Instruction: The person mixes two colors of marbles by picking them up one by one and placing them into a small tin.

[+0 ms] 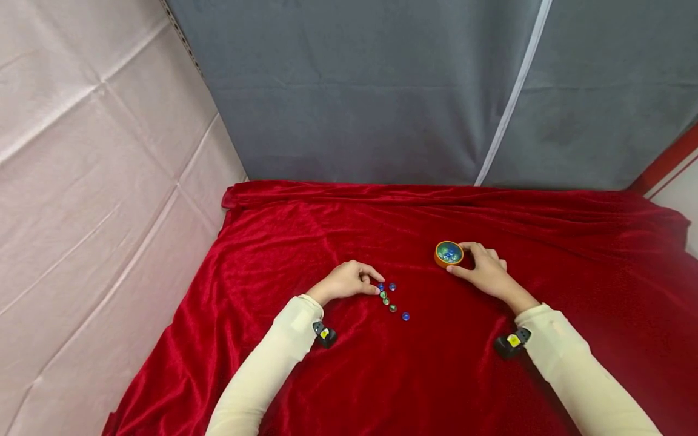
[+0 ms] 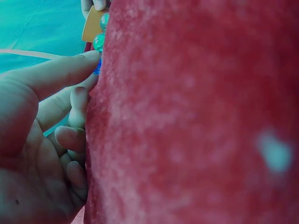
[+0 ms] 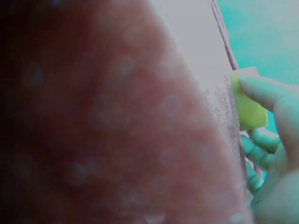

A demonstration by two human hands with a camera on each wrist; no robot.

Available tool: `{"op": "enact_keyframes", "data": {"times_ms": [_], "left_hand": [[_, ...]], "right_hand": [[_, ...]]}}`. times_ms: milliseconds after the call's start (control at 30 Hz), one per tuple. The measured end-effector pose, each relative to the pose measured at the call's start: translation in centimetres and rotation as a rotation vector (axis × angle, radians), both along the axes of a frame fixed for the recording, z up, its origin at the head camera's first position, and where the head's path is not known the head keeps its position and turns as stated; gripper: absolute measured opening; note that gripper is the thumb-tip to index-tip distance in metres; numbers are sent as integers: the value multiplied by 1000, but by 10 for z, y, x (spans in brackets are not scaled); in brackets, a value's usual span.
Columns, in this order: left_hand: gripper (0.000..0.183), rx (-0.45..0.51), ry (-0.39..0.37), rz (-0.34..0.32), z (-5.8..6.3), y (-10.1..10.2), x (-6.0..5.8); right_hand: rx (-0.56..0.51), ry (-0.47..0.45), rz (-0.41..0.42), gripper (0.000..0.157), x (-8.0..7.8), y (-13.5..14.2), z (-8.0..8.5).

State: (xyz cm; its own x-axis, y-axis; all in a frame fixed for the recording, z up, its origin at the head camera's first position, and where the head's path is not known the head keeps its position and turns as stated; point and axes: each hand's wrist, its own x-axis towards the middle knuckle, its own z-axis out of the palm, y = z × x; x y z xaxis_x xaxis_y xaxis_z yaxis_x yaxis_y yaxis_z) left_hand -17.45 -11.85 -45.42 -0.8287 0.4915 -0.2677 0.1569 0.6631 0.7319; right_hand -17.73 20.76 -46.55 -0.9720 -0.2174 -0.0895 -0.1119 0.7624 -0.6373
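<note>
My left hand (image 1: 348, 280) is low over the red cloth, thumb and index fingertip at either side of a blue marble (image 1: 381, 287). In the left wrist view the same blue marble (image 2: 97, 70) shows between those two fingertips, partly hidden by the thumb. Right beside it lies a green marble (image 1: 383, 295), with more green ones (image 1: 393, 309) trailing toward me. Another blue marble (image 1: 392, 287) sits just to the right. My right hand (image 1: 487, 270) grips a small round orange bowl (image 1: 442, 262) by its right side, thumb in front; several blue and green marbles lie inside.
Wrinkled red velvet cloth (image 1: 327, 375) covers the table. One blue marble (image 1: 406, 316) lies apart, nearer to me. A grey curtain (image 1: 349, 91) hangs behind the table, and a pale fabric wall (image 1: 109, 200) stands along the left.
</note>
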Motion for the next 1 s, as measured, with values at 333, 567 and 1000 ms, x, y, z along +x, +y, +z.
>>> {"op": "enact_keyframes", "data": {"times_ms": [333,567,1000], "left_hand": [[21,-28,31,26,-1,1,1],[17,-51,50,41,-4,2,2],[18,65,18,57,-3,3,-2]], "right_hand": [[-10,7,-2,68,0,0,-1],[-9,12,-3,67,0,0,-2],[-18,4,-3,67,1,0,-1]]}}
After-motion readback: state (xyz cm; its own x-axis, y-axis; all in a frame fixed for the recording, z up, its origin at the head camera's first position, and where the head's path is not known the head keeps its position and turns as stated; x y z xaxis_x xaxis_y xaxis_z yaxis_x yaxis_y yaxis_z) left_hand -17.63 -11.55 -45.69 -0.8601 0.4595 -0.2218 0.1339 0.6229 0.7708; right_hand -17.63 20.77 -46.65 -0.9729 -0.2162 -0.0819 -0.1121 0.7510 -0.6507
